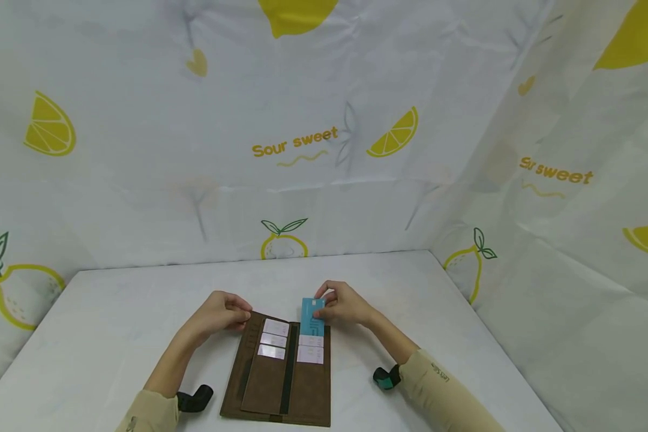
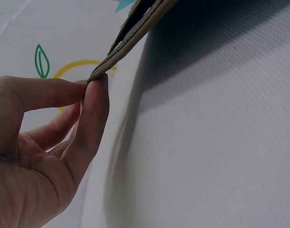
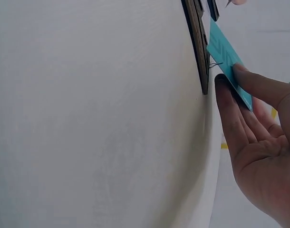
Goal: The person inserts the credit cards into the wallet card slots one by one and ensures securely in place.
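Observation:
An unfolded brown wallet [image 1: 267, 384] lies on the table with white cards [image 1: 272, 339] in slots on its left side and more on its right. My left hand [image 1: 224, 313] pinches the wallet's upper left corner between thumb and finger; in the left wrist view that corner [image 2: 117, 53] is tilted up off the table. With thumb and fingers, my right hand [image 1: 345, 303] pinches a blue card [image 1: 312, 326] at the wallet's top right. The card's lower end overlaps the right-hand slots, and its upper part sticks out past the wallet's top edge.
The white table [image 1: 140, 312] backs onto a white curtain [image 1: 140, 210] printed with lemons, which also hangs at the right. A black strap piece [image 1: 195, 399] is at the left wrist, and a black and green one [image 1: 386, 378] at the right.

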Demonstrator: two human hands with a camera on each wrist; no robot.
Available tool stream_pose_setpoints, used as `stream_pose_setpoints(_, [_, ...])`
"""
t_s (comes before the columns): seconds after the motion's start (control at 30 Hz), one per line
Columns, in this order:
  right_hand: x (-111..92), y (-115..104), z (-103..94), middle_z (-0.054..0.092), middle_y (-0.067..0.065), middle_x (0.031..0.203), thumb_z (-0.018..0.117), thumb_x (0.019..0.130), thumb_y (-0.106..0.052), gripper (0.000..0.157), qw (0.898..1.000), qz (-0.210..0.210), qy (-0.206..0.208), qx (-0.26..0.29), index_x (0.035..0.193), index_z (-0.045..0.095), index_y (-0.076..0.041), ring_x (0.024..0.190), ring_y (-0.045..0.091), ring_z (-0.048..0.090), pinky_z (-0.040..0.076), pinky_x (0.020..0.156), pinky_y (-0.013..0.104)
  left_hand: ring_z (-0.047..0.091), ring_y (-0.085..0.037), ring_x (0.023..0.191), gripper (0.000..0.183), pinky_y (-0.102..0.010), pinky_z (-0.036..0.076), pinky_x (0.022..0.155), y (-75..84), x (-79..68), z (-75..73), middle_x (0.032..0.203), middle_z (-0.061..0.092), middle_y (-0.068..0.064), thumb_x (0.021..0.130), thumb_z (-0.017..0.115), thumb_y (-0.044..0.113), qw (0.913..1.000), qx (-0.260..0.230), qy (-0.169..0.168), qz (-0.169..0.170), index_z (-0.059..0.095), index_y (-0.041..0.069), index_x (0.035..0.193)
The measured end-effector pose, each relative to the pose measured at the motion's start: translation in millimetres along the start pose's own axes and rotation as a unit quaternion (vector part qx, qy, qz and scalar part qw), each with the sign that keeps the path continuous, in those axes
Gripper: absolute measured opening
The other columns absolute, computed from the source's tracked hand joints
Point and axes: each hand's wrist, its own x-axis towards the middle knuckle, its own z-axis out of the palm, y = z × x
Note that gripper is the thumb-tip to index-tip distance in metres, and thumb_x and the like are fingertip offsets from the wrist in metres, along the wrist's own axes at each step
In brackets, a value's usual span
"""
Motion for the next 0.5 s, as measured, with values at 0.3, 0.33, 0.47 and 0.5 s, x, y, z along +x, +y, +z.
stream_pose_setpoints(0.3, [3.3, -0.7, 2.3, 0.071, 0.001, 0.082, 0.086, 0.092, -0.008, 0.034, 0.999, -0.011, 0.029, -0.014, 0.119, 0.067, -0.001, 0.070, 0.008, 0.062, 0.052, 0.069, 0.019, 0.073, -0.013, 0.076, 0.018, -0.025, 0.064, 0.070, -1.6, 1.3, -1.7, 0.090, 0.078, -0.008, 0.099, 0.072, 0.004, 0.9999, -0.011, 0.005, 0.001, 0.073, -0.010, 0.111])
stream_pose_setpoints(0.33, [3.4, 0.3, 2.5, 0.069, 0.000, 0.081, 0.085, 0.093, -0.008, 0.034, 1.000, -0.011, 0.026, -0.012, 0.120, 0.066, -0.001, 0.068, 0.007, 0.061, 0.052, 0.068, 0.019, 0.073, -0.013, 0.076, 0.018, -0.025, 0.064, 0.070, -1.3, 1.1, -1.5, 0.091, 0.078, -0.008, 0.099, 0.072, 0.003, 0.9999, -0.011, 0.005, -0.001, 0.073, -0.010, 0.111])
stream_pose_setpoints(0.47, [1.9, 3.1, 3.5, 0.069, 0.001, 0.079, 0.081, 0.096, -0.005, 0.038, 1.000, -0.010, -0.003, 0.001, 0.128, 0.060, -0.001, 0.066, 0.007, 0.064, 0.055, 0.068, 0.019, 0.073, -0.012, 0.076, 0.017, -0.025, 0.064, 0.070, -0.7, 1.1, -1.5, 0.091, 0.078, -0.008, 0.099, 0.071, 0.003, 0.9999, -0.013, 0.006, -0.003, 0.073, -0.010, 0.111])
stream_pose_setpoints(0.5, [1.8, 3.9, 3.8, 0.070, 0.002, 0.080, 0.080, 0.096, -0.005, 0.039, 1.000, -0.012, -0.009, 0.002, 0.129, 0.059, -0.001, 0.066, 0.007, 0.065, 0.057, 0.068, 0.019, 0.073, -0.012, 0.076, 0.017, -0.025, 0.064, 0.070, -0.6, 1.1, -1.4, 0.091, 0.078, -0.008, 0.099, 0.071, 0.002, 0.9999, -0.013, 0.007, -0.005, 0.073, -0.010, 0.111])
